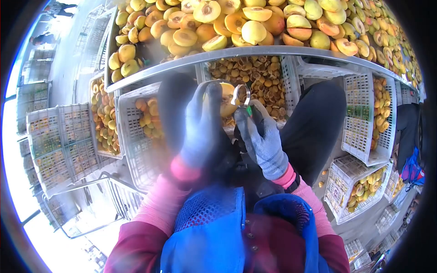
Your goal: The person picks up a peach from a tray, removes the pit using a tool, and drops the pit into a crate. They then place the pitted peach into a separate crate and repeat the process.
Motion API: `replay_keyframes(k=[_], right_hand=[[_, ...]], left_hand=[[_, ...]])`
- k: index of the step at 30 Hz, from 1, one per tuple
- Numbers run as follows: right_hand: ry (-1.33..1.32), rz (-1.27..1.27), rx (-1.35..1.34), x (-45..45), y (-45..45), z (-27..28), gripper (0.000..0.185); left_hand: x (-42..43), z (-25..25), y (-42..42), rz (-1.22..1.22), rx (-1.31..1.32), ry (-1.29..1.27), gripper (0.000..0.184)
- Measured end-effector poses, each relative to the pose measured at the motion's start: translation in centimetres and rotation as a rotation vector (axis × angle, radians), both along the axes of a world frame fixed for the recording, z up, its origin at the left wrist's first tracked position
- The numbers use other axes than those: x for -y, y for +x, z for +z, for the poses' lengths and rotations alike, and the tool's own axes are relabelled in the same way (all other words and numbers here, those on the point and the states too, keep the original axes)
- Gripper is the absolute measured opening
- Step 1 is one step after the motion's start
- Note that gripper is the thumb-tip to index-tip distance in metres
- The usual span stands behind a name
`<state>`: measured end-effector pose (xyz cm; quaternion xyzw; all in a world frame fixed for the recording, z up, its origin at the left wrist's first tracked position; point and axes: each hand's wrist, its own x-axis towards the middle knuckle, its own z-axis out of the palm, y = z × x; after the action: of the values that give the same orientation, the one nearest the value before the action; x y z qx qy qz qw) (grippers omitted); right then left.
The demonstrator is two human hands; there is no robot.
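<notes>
My left hand (201, 123), in a grey work glove with dark fingers, is closed around a yellow peach (227, 105), whose far side is partly hidden by the fingers. Gripped in my gloved right hand (266, 144) is a pitting knife (235, 96) with a looped metal blade and a bit of green at its handle. The loop stands upright against or just beside the peach; I cannot tell whether it touches. Both hands are over my lap, in front of the metal table edge (255, 51).
Halved peaches (234, 22) are heaped on the table. Below it, a crate holds many small brown-orange pieces (246, 75). White plastic crates (136, 132) with peaches stand left, and more crates (357, 123) stand right. Another person's leg (407, 132) shows at far right.
</notes>
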<state>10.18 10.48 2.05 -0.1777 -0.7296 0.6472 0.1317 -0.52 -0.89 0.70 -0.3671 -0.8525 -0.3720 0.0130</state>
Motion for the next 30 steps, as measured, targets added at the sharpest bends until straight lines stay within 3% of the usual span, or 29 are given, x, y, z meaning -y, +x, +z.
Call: replay_keyframes(k=[2, 4, 5, 9, 11, 13, 16, 17, 20, 21, 24, 26, 28, 30], right_hand=[[0.262, -0.035, -0.003, -0.4, 0.1, 0.6, 0.028], [0.174, -0.177, 0.088, -1.2, -0.6, 1.6, 0.024], [0.032, -0.254, -0.044, -0.5, -1.1, -0.3, 0.024], [0.277, -0.2, -0.024, -0.2, -0.2, 0.8, 0.022], [0.147, -0.16, -0.123, -0.1, 0.2, 0.6, 0.021], [-0.211, -0.153, -0.169, 0.4, 0.4, 0.8, 0.018], [-0.137, -0.14, -0.025, 0.2, 1.2, 2.5, 0.018], [0.029, -0.118, 0.0, 0.6, 1.7, 0.6, 0.02], [0.437, -0.174, 0.03, 2.1, 2.6, -1.0, 0.026], [0.299, -0.075, 0.145, 2.0, 2.9, -0.5, 0.031], [0.398, -0.079, 0.01, 2.2, 2.9, -0.4, 0.031], [0.255, -0.038, 0.154, 2.6, 3.3, -1.3, 0.031], [0.136, -0.026, 0.191, 3.2, 3.6, -2.8, 0.032], [0.118, -0.015, 0.102, 3.6, 3.9, -4.1, 0.032]], left_hand=[[-0.6, 1.2, 0.8, -0.02, 0.04, -0.008, 0.03], [-1.7, 2.3, 1.3, -0.032, 0.176, 0.099, 0.025], [-2.0, 2.3, 1.5, -0.017, 0.244, 0.147, 0.022], [-2.3, 2.0, 1.8, -0.028, 0.374, 0.258, 0.019], [-1.9, 0.8, 2.2, -0.062, 0.38, 0.335, 0.019], [-2.1, 0.2, 1.7, -0.103, 0.237, 0.294, 0.022], [-2.1, 1.9, 1.9, -0.122, 0.134, 0.263, 0.023], [-2.2, 2.3, 2.0, -0.102, 0.18, 0.274, 0.024], [-2.7, 2.0, 2.4, 0.071, 0.592, 0.4, 0.027], [-2.8, 2.1, 2.6, 0.157, 0.793, 0.469, 0.029], [-2.2, 1.2, 2.6, 0.134, 0.704, 0.433, 0.027], [-1.9, -0.4, 2.7, 0.107, 0.394, 0.378, 0.028], [-1.8, -0.8, 3.0, 0.105, 0.384, 0.393, 0.029], [-2.3, 1.4, 3.3, 0.128, 0.68, 0.476, 0.03]])
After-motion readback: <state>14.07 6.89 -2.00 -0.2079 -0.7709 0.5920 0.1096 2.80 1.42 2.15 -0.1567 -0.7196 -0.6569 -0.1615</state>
